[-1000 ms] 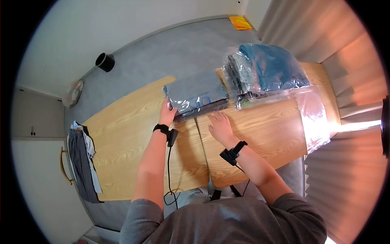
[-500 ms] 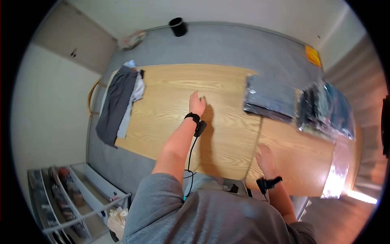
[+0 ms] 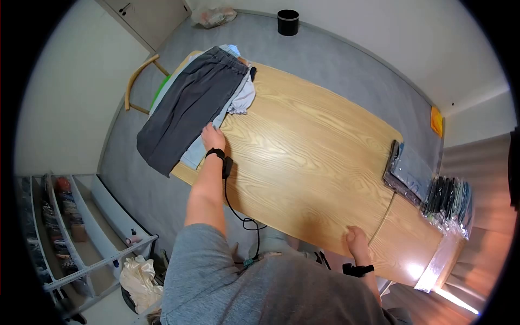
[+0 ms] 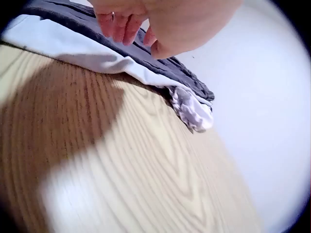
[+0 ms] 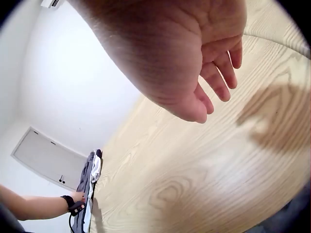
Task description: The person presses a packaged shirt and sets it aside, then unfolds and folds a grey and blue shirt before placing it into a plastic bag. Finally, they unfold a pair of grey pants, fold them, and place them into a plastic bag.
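Observation:
Dark grey trousers (image 3: 189, 103) lie over light blue and white clothes (image 3: 243, 99) at the table's left end. The left hand (image 3: 213, 137) is at their near edge in the head view; in the left wrist view its relaxed fingers (image 4: 118, 29) hang over the grey cloth (image 4: 87, 24), and contact cannot be told. Low over the table's near side, the right hand (image 3: 357, 241) holds nothing; the right wrist view shows that hand (image 5: 180, 58) with loosely bent fingers above the wood.
Bagged folded clothes (image 3: 413, 172) and a stack of clear packages (image 3: 447, 201) sit at the table's (image 3: 303, 162) right end. A wooden chair (image 3: 130, 86) stands beyond the left end, a divided rack (image 3: 86, 216) at lower left, a black bin (image 3: 287, 23) on the floor.
The left hand has let go of the bagged clothes and moved left across the table to the trousers. The right hand has drawn back toward the near edge. The head view has turned left.

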